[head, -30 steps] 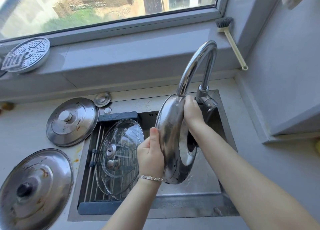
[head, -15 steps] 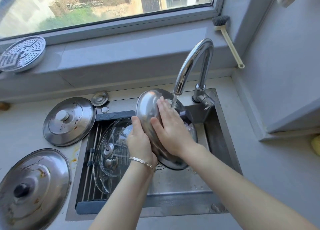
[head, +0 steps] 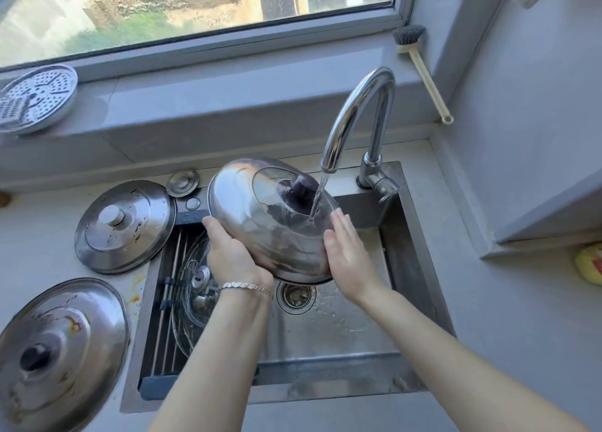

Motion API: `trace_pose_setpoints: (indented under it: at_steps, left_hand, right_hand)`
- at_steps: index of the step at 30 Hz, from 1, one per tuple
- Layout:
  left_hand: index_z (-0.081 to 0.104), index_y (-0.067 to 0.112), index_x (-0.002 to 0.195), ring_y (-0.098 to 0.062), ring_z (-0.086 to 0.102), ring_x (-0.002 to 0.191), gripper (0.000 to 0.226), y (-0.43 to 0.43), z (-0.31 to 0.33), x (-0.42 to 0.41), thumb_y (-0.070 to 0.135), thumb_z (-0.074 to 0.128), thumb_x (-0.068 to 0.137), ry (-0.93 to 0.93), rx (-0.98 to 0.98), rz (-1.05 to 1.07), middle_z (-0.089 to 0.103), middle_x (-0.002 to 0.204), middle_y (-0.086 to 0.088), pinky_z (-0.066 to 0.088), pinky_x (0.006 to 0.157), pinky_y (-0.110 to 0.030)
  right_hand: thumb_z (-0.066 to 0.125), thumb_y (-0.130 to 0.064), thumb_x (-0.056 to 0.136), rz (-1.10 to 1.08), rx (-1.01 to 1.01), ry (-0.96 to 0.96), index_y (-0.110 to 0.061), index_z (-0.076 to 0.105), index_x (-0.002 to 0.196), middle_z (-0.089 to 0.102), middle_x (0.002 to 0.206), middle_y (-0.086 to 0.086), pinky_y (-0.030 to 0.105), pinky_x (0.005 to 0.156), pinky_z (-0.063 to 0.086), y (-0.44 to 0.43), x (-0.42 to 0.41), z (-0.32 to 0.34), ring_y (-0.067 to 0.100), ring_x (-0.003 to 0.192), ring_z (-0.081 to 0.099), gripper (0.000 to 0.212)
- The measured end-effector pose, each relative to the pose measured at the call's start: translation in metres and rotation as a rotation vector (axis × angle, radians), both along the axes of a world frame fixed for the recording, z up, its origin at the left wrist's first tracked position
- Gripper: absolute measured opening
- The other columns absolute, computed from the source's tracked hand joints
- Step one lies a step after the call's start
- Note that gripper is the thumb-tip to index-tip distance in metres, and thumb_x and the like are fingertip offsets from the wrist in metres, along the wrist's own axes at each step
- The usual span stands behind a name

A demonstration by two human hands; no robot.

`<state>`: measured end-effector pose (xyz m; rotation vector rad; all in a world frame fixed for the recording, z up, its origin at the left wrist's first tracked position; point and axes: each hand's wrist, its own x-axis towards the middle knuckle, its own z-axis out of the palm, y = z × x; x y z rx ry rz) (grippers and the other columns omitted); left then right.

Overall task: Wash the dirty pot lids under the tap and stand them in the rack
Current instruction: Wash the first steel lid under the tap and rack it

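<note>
Two counter lids: round domed steel, knob-up, left of the sink; the nearer large lid (head: 62, 350) has a dark knob and brown streaks, the farther smaller lid (head: 125, 226) a steel knob and dark specks.
Rack (head: 163, 317): thin metal rods in a dark frame, set in the sink's left part; clear glass lids (head: 192, 301) stand on edge in it (how many, I cannot tell).
Sink (head: 407, 268): brushed steel, rectangular, wet floor, with a round drain (head: 295, 296) below the held lid.
Left hand (head: 233, 259): chain bracelet (head: 247, 286) at the wrist; fingers curled under the held lid's lower left rim, thumb lying over the dome.
Right hand (head: 350, 262): fingers straight and together, flat against the lid's right edge, gripping nothing.
Held lid (head: 260, 232): shiny domed steel with a dark rounded knob (head: 298, 195), tilted, top side up, over the sink.
Tap (head: 355, 115): chrome gooseneck; a thin water stream (head: 317, 200) lands on the lid just beside the knob.
Ledge: perforated steamer plate (head: 35, 97) at the left, pale-handled brush (head: 420, 69) leaning in the right corner.
</note>
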<state>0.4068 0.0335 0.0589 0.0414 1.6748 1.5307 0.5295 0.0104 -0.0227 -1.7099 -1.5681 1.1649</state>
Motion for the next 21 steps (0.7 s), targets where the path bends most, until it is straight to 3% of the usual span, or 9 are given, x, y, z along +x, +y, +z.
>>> trace_pose_setpoints:
  at_steps: [4, 8, 11, 14, 19, 21]
  left_hand:
    - [0.060, 0.016, 0.094, -0.017, 0.062, 0.083, 0.036, -0.003, -0.004, 0.010, 0.048, 0.044, 0.092, -0.027, -0.029, -0.013, 0.065, 0.094, 0.000, 0.051, 0.081, -0.029]
    - [0.057, 0.015, 0.096, -0.020, 0.060, 0.088, 0.036, -0.003, -0.005, 0.008, 0.049, 0.045, 0.091, -0.070, -0.074, 0.015, 0.061, 0.098, -0.002, 0.051, 0.084, -0.031]
    - [0.052, 0.017, 0.097, -0.018, 0.057, 0.090, 0.035, -0.001, -0.002, 0.006, 0.050, 0.046, 0.090, -0.090, -0.091, 0.064, 0.057, 0.100, 0.000, 0.049, 0.086, -0.030]
    - [0.053, 0.017, 0.100, -0.018, 0.056, 0.090, 0.037, 0.003, -0.001, 0.005, 0.051, 0.045, 0.090, -0.082, -0.112, 0.085, 0.056, 0.100, 0.001, 0.049, 0.081, -0.028]
    - [0.055, 0.014, 0.085, -0.025, 0.062, 0.094, 0.044, 0.011, -0.011, -0.001, 0.057, 0.046, 0.085, -0.123, -0.149, 0.091, 0.063, 0.103, -0.003, 0.051, 0.092, -0.037]
    - [0.054, 0.014, 0.089, -0.025, 0.062, 0.096, 0.044, 0.009, -0.012, -0.002, 0.058, 0.046, 0.085, -0.129, -0.171, 0.102, 0.062, 0.106, -0.003, 0.050, 0.092, -0.037]
  right_hand:
    - [0.002, -0.056, 0.082, 0.109, 0.138, -0.227, -0.014, 0.007, 0.149, -0.001, 0.158, 0.005, 0.027, 0.115, -0.008, -0.004, -0.033, 0.026, 0.013, 0.145, -0.007, 0.080]
    - [0.004, -0.060, 0.079, 0.150, 0.219, -0.171, -0.024, 0.022, 0.147, 0.013, 0.157, -0.003, 0.030, 0.116, 0.001, -0.010, -0.024, 0.024, 0.010, 0.144, 0.006, 0.079]
    - [0.022, -0.050, 0.095, 0.011, 0.000, -0.079, -0.023, 0.027, 0.146, 0.019, 0.156, -0.005, 0.034, 0.118, 0.007, 0.006, -0.004, 0.010, 0.010, 0.144, 0.008, 0.058]
    - [0.024, -0.036, 0.100, -0.094, -0.122, -0.024, -0.016, 0.024, 0.147, 0.017, 0.156, -0.003, 0.033, 0.118, 0.003, 0.013, -0.007, 0.008, 0.013, 0.145, 0.003, 0.050]
    - [0.012, -0.049, 0.086, 0.132, 0.309, -0.173, -0.017, 0.026, 0.146, 0.020, 0.154, -0.004, 0.023, 0.114, -0.006, -0.027, -0.044, 0.029, 0.012, 0.144, 0.009, 0.070]
    - [0.014, -0.054, 0.086, 0.089, 0.292, -0.182, -0.020, 0.033, 0.144, 0.026, 0.153, -0.003, 0.028, 0.117, 0.000, -0.020, -0.038, 0.019, 0.013, 0.143, 0.015, 0.069]
